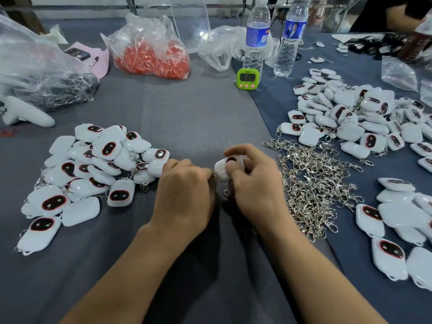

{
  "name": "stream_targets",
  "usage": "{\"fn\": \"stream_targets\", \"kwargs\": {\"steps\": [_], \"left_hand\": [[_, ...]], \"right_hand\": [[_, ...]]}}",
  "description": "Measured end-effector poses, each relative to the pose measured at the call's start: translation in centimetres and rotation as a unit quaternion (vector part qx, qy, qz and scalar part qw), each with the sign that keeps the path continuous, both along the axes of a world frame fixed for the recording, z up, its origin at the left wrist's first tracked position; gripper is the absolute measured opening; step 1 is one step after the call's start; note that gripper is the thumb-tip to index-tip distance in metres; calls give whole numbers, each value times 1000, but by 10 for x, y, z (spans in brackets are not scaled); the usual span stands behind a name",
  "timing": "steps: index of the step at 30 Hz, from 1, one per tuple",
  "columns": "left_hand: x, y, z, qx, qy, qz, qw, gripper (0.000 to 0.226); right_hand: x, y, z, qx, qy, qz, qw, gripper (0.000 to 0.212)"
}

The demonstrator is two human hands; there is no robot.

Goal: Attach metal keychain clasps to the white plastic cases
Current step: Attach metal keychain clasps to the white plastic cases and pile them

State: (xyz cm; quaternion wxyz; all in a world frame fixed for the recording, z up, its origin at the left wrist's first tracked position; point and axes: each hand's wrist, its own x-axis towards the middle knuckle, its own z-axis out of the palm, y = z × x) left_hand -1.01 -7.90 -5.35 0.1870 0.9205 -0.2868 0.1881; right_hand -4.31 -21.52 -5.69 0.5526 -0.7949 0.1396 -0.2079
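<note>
My right hand (pixel 254 183) grips a white plastic case (pixel 223 170) with a dark oval face, thumb pressed on its top. A metal clasp (pixel 228 192) hangs below the case, mostly hidden by the fingers. My left hand (pixel 184 195) is closed right against the case's left side, fingertips pinched at its edge; what they pinch is hidden. A heap of silver clasps (pixel 308 183) lies just right of my hands. A pile of white cases with clasps (pixel 93 169) sits at the left.
More white cases (pixel 355 118) spread over the right side of the grey cloth. A green timer (pixel 248 78), two water bottles (pixel 256 40), a bag of red parts (pixel 152 57) and clear bags stand at the back. Another person's arm (pixel 402 17) is at the far right.
</note>
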Motion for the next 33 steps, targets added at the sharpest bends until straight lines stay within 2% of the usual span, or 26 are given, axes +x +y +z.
{"fn": "stream_targets", "kwargs": {"steps": [2,4,6,7,8,10,11,14,16,20,22,25,28,33], "left_hand": [[1,0,1,-132,129,8,983,22],[7,-2,1,-251,270,-26,929,22],[10,-1,3,-320,306,-46,896,20],[9,-1,3,-328,296,-49,896,19],[7,-1,2,-309,256,-41,915,17],[2,1,-2,-190,120,3,974,20],[1,2,-1,-136,55,24,989,22],[12,14,6,-104,-63,44,992,19],[26,31,13,-132,-61,83,986,17],[52,77,17,-206,70,203,955,19],[54,86,16,-215,105,240,941,27],[50,79,15,-180,35,280,942,30],[34,53,14,-127,-37,244,961,27],[-8,0,11,-96,-42,48,993,26]], "right_hand": [[3,-5,5,152,23,16,988,18],[4,-7,12,270,35,45,961,16],[3,-9,14,312,42,67,947,15],[3,-11,14,312,42,73,946,14],[2,-12,14,300,37,73,950,13],[1,-13,13,235,21,65,969,11],[1,-12,12,194,13,61,979,12],[-1,-11,7,92,11,56,994,20],[-2,-12,5,26,25,57,998,22],[-2,-13,3,-22,37,46,998,12],[-1,-14,4,-39,39,32,998,9],[-1,-19,5,-75,39,9,996,15],[-5,-22,6,-118,51,-5,992,19],[-24,-33,22,-254,91,0,963,23]]}}
